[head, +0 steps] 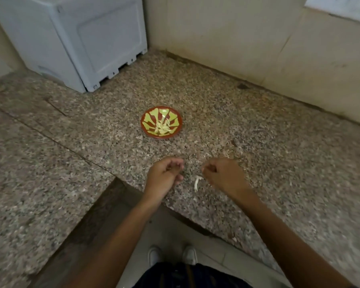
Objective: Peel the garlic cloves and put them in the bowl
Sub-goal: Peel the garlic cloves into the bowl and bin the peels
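Speckled granite forms an L-shaped counter (247, 125) that wraps around a corner, backed by a pale cream wall (237, 34) beyond both hands. Seen from the head camera, the two forearms reach forward from the lower edge of the picture, and the hands hang just above the counter's near edge, close together but apart. The left hand (164, 175) has its fingers curled inward with the thumb against the fingertips; something small may be pinched there, but blur makes it impossible to tell what, or whether anything is held at all. The right hand (222, 173) is likewise curled, its thumb and forefinger pressed together at a pale speck that could be garlic or skin; the picture does not settle it. Between the hands and a little nearer the person, a thin white strip of garlic peel (197, 182) shows against the counter. Straight ahead of the hands, well apart from them, sits a shallow red bowl (175, 133) with a yellow-green petal pattern, and a small heap of pale peeled garlic cloves (162, 126) lies in its middle. Farther off, beyond the left hand and to that side, a white box-shaped appliance (75, 38) stands on the counter against the wall. Below the forearms, two light shoes (172, 254) stand on the floor.
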